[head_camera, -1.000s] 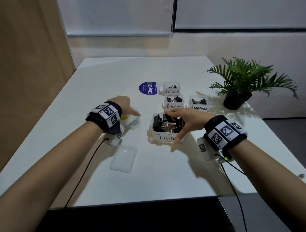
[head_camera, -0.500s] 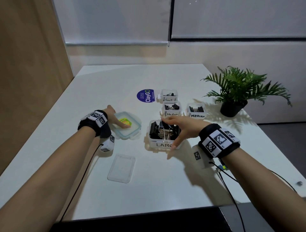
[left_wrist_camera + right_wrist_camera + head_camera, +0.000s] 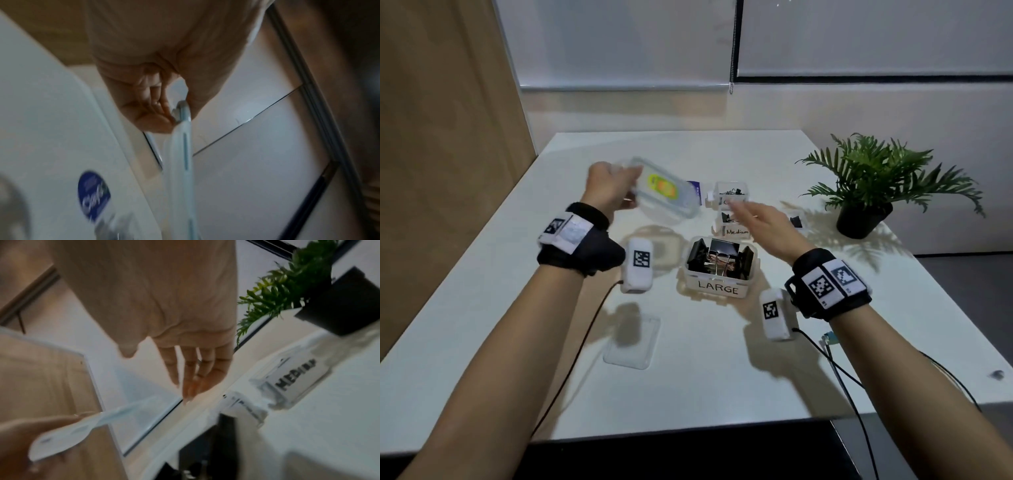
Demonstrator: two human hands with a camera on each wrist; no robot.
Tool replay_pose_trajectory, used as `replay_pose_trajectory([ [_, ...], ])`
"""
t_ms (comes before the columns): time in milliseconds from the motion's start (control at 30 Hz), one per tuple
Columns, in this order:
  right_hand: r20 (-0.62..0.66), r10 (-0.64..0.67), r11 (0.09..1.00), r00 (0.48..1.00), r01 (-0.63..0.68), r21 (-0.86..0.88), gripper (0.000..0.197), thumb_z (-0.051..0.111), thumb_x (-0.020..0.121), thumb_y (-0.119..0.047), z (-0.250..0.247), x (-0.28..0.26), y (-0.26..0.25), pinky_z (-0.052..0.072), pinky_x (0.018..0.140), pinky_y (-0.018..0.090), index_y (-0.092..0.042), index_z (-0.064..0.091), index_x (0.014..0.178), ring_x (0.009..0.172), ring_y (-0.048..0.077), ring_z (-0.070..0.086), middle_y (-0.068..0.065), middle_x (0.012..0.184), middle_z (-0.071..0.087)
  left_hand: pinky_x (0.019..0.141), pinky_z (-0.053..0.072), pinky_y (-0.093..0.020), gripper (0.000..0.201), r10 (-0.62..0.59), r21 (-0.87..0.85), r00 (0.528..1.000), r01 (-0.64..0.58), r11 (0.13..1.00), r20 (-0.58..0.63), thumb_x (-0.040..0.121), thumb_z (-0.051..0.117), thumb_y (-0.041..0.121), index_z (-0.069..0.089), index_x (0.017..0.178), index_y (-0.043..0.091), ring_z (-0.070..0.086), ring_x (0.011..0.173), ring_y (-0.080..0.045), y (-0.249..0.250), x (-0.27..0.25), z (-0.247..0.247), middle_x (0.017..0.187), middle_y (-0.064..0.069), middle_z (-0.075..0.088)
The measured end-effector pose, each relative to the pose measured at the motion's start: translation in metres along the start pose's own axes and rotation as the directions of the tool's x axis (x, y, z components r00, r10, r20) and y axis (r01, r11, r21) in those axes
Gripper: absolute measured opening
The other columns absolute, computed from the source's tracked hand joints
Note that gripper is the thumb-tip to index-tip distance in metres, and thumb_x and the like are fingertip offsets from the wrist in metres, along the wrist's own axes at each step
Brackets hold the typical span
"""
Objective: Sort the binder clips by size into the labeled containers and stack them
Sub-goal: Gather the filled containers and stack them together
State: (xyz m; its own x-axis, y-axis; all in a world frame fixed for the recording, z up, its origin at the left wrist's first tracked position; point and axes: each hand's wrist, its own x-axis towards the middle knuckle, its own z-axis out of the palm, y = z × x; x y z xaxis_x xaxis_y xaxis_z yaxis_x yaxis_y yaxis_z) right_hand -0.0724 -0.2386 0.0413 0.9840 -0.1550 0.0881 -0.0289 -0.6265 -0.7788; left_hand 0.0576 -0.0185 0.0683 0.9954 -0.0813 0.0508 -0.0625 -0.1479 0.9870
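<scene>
Lid (image 3: 666,192) held over LARGE box (image 3: 720,270).
My left hand (image 3: 607,185) gripped its edge; right hand (image 3: 763,222) hovered with fingers straight. Level it before seating.

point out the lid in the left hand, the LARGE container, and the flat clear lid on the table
lid (image 3: 667,192): head view, on its yellow-green sticker.
LARGE container (image 3: 719,290): head view, on its label.
flat clear lid (image 3: 633,342): head view, on its middle.
</scene>
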Motion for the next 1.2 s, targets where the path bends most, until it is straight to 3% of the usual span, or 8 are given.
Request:
replay_pose_trajectory([
  [67, -0.006, 0.162, 0.969, 0.987, -0.157, 0.193, 0.058, 0.032, 0.094, -0.062, -0.001, 0.003, -0.004, 0.047, 0.067, 0.029, -0.020, 0.060, 0.121, 0.086, 0.016, 0.065, 0.003, 0.097, 0.070, 0.039, 0.045, -0.016, 0.031, -0.053, -0.067, 0.984, 0.066, 0.996, 0.171, 0.093, 0.060, 0.018, 0.047, 0.066, 0.014, 0.047, 0.036, -0.006, -0.002, -0.020, 0.019, 0.058, -0.001, 0.049],
  [167, 0.041, 0.201, 0.935, 0.979, -0.204, 0.290, 0.038, 0.054, 0.092, -0.050, -0.003, 0.000, 0.005, 0.043, 0.048, 0.019, -0.014, 0.063, 0.088, 0.059, 0.012, 0.061, -0.001, 0.066, 0.057, 0.043, 0.049, -0.018, 0.027, -0.137, -0.048, 0.930, 0.163, 0.985, 0.340, 0.093, 0.060, 0.021, 0.051, 0.069, 0.012, 0.051, 0.038, -0.007, -0.017, -0.036, 0.037, 0.051, 0.001, 0.053],
  [367, -0.122, 0.283, 0.935, 0.951, -0.246, 0.257, 0.051, 0.081, 0.073, -0.037, -0.003, -0.007, 0.038, 0.043, 0.045, 0.018, -0.017, 0.041, 0.049, 0.047, 0.008, 0.044, -0.003, 0.047, 0.044, 0.048, 0.037, -0.020, 0.046, -0.214, 0.436, 0.916, 0.048, 0.899, 0.340, 0.080, 0.067, 0.053, 0.053, 0.065, 0.013, 0.048, 0.053, -0.014, -0.042, -0.043, 0.039, 0.066, -0.001, 0.052],
  [567, -0.134, 0.341, 0.932, 0.931, -0.316, 0.176, 0.059, 0.084, 0.067, -0.043, 0.013, -0.007, 0.052, 0.045, 0.050, 0.024, -0.020, 0.033, 0.048, 0.055, 0.013, 0.041, -0.002, 0.051, 0.035, 0.049, 0.036, -0.021, 0.055, -0.290, 0.627, 0.895, 0.016, 0.779, 0.337, 0.079, 0.062, 0.063, 0.061, 0.079, 0.008, 0.050, 0.059, -0.013, -0.053, -0.049, 0.036, 0.070, 0.001, 0.057],
  [733, -0.066, 0.341, 0.939, 0.938, -0.337, 0.061, 0.066, 0.077, 0.065, -0.060, 0.010, -0.011, 0.054, 0.031, 0.046, 0.024, -0.022, 0.027, 0.045, 0.046, 0.014, 0.030, -0.007, 0.042, 0.026, 0.050, 0.035, -0.021, 0.048, -0.356, 0.569, 0.853, 0.086, 0.818, 0.382, 0.082, 0.059, 0.062, 0.054, 0.089, 0.014, 0.051, 0.058, -0.013, -0.054, -0.051, 0.037, 0.077, -0.001, 0.061],
  [900, -0.128, 0.382, 0.888, 0.915, -0.402, -0.222, 0.073, 0.058, 0.052, -0.089, 0.007, -0.019, 0.050, 0.033, 0.055, 0.029, -0.018, 0.044, 0.063, 0.067, 0.022, 0.056, -0.003, 0.061, 0.049, 0.049, 0.034, -0.021, 0.044, -0.373, 0.577, 0.822, 0.068, 0.814, 0.430, 0.087, 0.052, 0.061, 0.046, 0.092, 0.017, 0.051, 0.057, -0.014, -0.057, -0.051, 0.040, 0.078, -0.001, 0.059],
  [1033, -0.217, 0.324, 0.793, 0.921, -0.390, -0.469, 0.082, 0.043, 0.051, -0.097, 0.005, -0.023, 0.041, 0.038, 0.055, 0.026, -0.016, 0.048, 0.062, 0.069, 0.022, 0.059, -0.001, 0.069, 0.059, 0.071, 0.041, -0.033, 0.055, -0.218, 0.757, 0.905, -0.151, 0.636, 0.364, 0.084, 0.053, 0.065, 0.043, 0.099, 0.013, 0.055, 0.085, -0.023, -0.054, -0.049, 0.038, 0.092, -0.003, 0.056],
  [1200, -0.047, 0.368, 0.834, 0.929, -0.352, -0.425, 0.077, 0.040, 0.070, -0.087, 0.007, -0.019, 0.045, 0.044, 0.067, 0.031, -0.013, 0.059, 0.060, 0.071, 0.022, 0.060, -0.001, 0.063, 0.058, 0.072, 0.039, -0.032, 0.058, -0.252, 0.824, 0.863, -0.274, 0.496, 0.438, 0.088, 0.035, 0.070, 0.051, 0.076, 0.016, 0.054, 0.081, -0.023, -0.059, -0.040, 0.042, 0.080, -0.002, 0.056],
])
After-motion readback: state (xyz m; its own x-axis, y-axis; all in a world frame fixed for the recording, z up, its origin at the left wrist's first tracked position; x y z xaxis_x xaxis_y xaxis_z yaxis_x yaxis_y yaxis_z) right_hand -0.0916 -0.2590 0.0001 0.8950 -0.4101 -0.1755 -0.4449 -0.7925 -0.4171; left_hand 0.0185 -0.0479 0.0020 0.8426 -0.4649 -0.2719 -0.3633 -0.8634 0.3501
